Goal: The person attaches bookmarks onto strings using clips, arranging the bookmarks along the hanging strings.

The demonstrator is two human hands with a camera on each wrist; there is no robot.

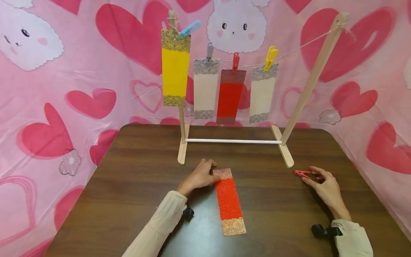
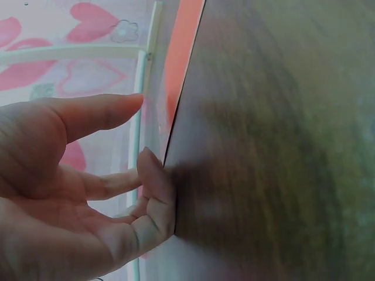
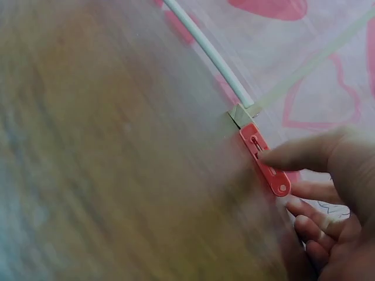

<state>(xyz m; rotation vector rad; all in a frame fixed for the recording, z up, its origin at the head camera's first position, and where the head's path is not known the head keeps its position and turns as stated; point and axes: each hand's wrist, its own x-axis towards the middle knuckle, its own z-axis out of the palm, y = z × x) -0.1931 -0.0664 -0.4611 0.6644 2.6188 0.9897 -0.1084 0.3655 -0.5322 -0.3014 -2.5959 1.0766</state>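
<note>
A red card (image 1: 228, 200) with patterned gold bands at both ends lies flat on the table. By its upper left corner is my left hand (image 1: 202, 175), the thumb reaching over the card's edge. In the left wrist view, that thumb and the fingers (image 2: 155, 175) stand apart beside the edge of the card (image 2: 181, 58). On the right, a red clothespin (image 1: 302, 174) lies on the table. My right hand (image 1: 327, 189) is around its near end, thumb and fingers spread on either side. The right wrist view shows a fingertip overlapping the clothespin (image 3: 269, 167); contact is unclear.
Behind the hands stands a wooden frame (image 1: 313, 82) with a white crossbar (image 1: 232, 141). From its string hang a yellow card (image 1: 175, 71), two white cards (image 1: 205, 89) and another red card (image 1: 230, 100), held by clothespins. The dark wooden table (image 1: 135, 189) meets a pink heart-patterned cloth.
</note>
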